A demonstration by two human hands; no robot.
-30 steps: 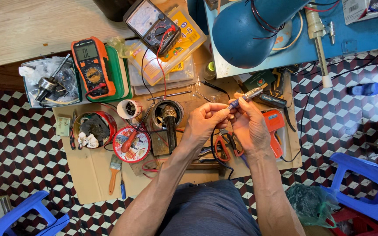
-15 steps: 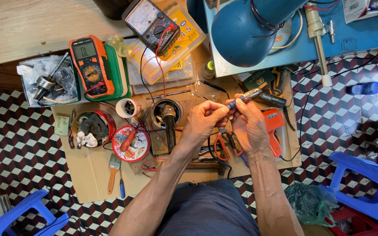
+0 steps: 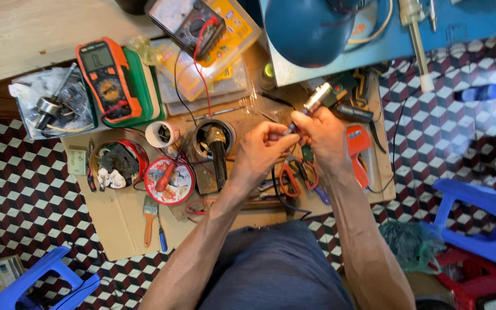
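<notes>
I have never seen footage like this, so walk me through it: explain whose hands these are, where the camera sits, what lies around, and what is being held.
There is no machine here. A camera worn on a person's head looks straight down at their own two bare hands. The left hand and right hand meet on a small silver cylindrical metal part; the exact grip is too small to tell. Below them is a cardboard sheet on a checkered tile floor. On it lie an orange handheld multimeter, a round red tin, orange-handled scissors and a small wooden-handled brush.
</notes>
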